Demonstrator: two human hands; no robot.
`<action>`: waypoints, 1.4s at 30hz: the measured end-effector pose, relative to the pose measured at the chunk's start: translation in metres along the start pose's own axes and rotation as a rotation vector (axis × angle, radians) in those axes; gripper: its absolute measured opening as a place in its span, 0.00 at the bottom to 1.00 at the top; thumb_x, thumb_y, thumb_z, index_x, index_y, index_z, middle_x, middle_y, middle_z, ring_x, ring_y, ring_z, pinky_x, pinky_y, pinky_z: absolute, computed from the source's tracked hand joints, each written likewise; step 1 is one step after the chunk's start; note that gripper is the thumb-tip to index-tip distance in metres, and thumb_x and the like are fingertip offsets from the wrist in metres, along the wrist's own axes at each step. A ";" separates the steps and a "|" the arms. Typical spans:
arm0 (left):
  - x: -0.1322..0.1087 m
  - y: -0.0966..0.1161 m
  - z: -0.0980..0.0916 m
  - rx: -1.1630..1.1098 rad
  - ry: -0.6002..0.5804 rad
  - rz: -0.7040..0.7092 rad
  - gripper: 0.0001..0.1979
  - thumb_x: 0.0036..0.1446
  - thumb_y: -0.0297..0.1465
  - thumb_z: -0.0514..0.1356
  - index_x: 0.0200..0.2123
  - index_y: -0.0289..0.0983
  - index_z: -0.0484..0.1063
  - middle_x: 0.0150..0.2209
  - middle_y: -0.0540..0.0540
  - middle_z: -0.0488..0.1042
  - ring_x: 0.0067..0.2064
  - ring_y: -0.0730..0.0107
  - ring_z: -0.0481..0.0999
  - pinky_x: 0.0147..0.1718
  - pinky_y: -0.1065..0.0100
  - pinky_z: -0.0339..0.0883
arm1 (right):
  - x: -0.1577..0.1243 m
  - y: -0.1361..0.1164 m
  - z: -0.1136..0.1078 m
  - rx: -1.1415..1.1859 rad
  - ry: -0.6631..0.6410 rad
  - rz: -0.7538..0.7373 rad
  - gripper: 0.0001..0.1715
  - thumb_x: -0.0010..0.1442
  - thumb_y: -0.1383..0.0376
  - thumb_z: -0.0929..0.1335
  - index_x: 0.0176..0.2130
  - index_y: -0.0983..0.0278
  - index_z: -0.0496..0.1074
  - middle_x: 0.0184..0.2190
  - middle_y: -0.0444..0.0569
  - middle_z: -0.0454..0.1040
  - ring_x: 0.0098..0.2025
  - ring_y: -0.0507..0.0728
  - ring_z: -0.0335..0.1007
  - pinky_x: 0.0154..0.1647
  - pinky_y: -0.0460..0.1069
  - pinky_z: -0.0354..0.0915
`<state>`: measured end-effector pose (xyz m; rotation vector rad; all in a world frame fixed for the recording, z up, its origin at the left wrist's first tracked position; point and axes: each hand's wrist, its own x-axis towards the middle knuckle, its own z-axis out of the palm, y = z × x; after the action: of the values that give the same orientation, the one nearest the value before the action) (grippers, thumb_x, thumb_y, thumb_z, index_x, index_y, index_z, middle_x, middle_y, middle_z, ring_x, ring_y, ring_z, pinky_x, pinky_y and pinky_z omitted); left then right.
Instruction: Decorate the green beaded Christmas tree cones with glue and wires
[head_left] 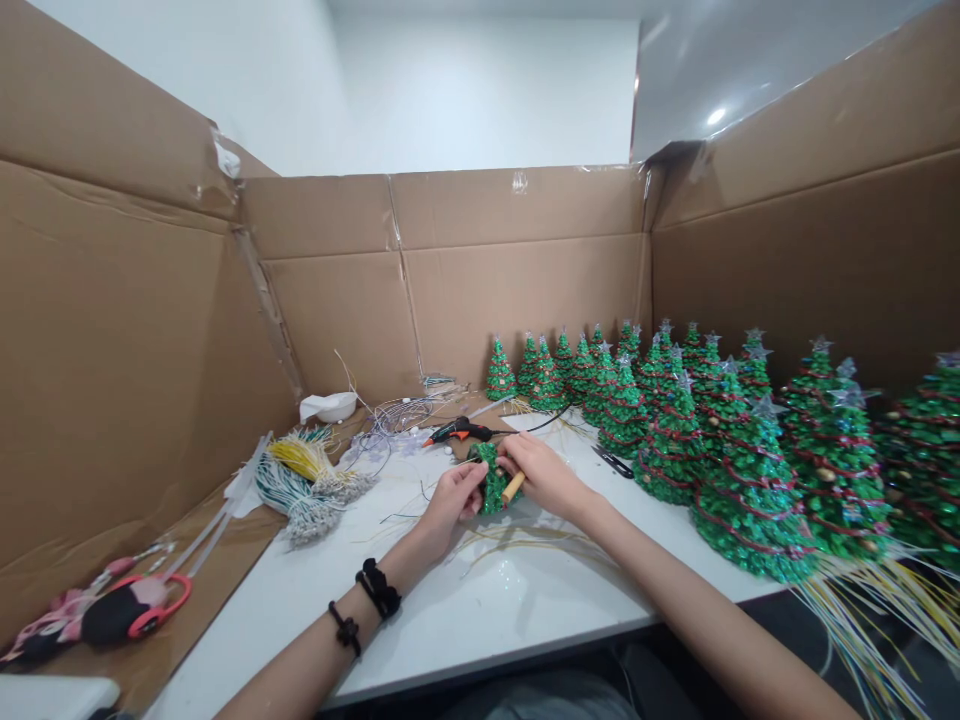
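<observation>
My hands meet over a white table (390,610), both holding a small green sequinned Christmas tree (493,482) lying on its side. My left hand (450,500) grips it from the left, and my right hand (544,475) holds it from the right. A short wooden dowel (514,487) sticks out of the tree's end beside my right fingers. A black and orange hot glue gun (457,432) lies just beyond my hands, with its nozzle pointing left. Its black cord trails off to the right.
Several finished green trees (754,500) with red garlands and silver stars crowd the right side. Bundles of yellow and white wires (304,485) lie at left, with silver wire coils (397,415) behind. Black scissors (611,461) lie nearby. Cardboard walls (517,290) surround the table.
</observation>
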<state>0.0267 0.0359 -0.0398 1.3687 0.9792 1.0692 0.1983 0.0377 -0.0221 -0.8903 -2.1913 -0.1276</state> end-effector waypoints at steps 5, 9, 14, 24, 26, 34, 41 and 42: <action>0.001 0.000 -0.001 0.017 -0.006 0.015 0.20 0.45 0.48 0.61 0.25 0.35 0.64 0.12 0.58 0.57 0.15 0.83 0.50 0.15 0.75 0.39 | -0.001 0.001 0.002 -0.002 0.009 -0.001 0.08 0.64 0.69 0.59 0.32 0.63 0.60 0.30 0.48 0.67 0.34 0.57 0.60 0.35 0.49 0.58; 0.000 0.001 0.001 0.055 0.009 0.031 0.19 0.46 0.47 0.60 0.25 0.36 0.64 0.12 0.58 0.57 0.14 0.82 0.51 0.15 0.75 0.40 | -0.001 0.000 0.003 0.011 0.049 0.028 0.09 0.64 0.69 0.59 0.30 0.62 0.59 0.27 0.47 0.65 0.32 0.56 0.59 0.32 0.49 0.56; -0.007 0.004 0.004 0.354 0.235 0.273 0.18 0.54 0.45 0.52 0.24 0.36 0.65 0.18 0.53 0.64 0.19 0.76 0.60 0.19 0.72 0.52 | -0.002 -0.005 -0.001 0.156 0.167 0.099 0.09 0.65 0.67 0.57 0.32 0.62 0.59 0.27 0.46 0.64 0.31 0.55 0.59 0.31 0.48 0.56; -0.012 0.010 0.006 0.583 0.181 0.581 0.12 0.60 0.38 0.50 0.30 0.38 0.66 0.28 0.51 0.66 0.31 0.72 0.64 0.30 0.71 0.58 | -0.003 -0.008 0.004 0.222 0.136 0.065 0.08 0.64 0.66 0.58 0.31 0.62 0.59 0.27 0.45 0.63 0.30 0.54 0.60 0.31 0.47 0.57; -0.012 0.009 0.006 0.583 0.171 0.578 0.12 0.60 0.38 0.50 0.30 0.38 0.67 0.28 0.50 0.66 0.31 0.71 0.64 0.31 0.71 0.58 | -0.003 -0.008 0.005 0.220 0.137 0.065 0.08 0.64 0.66 0.58 0.31 0.62 0.59 0.27 0.45 0.63 0.30 0.54 0.60 0.31 0.46 0.57; -0.014 0.011 0.006 0.555 0.151 0.541 0.12 0.60 0.39 0.50 0.30 0.38 0.66 0.29 0.50 0.66 0.33 0.69 0.65 0.33 0.71 0.58 | -0.003 -0.009 0.002 0.157 0.101 0.038 0.09 0.64 0.67 0.58 0.32 0.62 0.61 0.27 0.46 0.64 0.31 0.54 0.61 0.31 0.46 0.57; -0.015 0.011 0.006 0.590 0.140 0.564 0.13 0.60 0.38 0.48 0.29 0.38 0.66 0.28 0.49 0.66 0.33 0.69 0.65 0.33 0.70 0.57 | -0.003 -0.010 0.002 0.147 0.077 0.040 0.10 0.65 0.65 0.58 0.32 0.63 0.61 0.27 0.46 0.65 0.31 0.54 0.61 0.31 0.46 0.56; -0.015 0.011 0.006 0.611 0.140 0.571 0.13 0.60 0.38 0.48 0.29 0.38 0.66 0.29 0.49 0.66 0.33 0.69 0.65 0.33 0.70 0.57 | -0.004 -0.010 0.003 0.149 0.075 0.036 0.10 0.65 0.65 0.58 0.32 0.63 0.61 0.27 0.46 0.64 0.30 0.54 0.61 0.31 0.46 0.56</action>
<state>0.0286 0.0191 -0.0301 2.1859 1.0984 1.3566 0.1923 0.0292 -0.0248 -0.8275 -2.0839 0.0198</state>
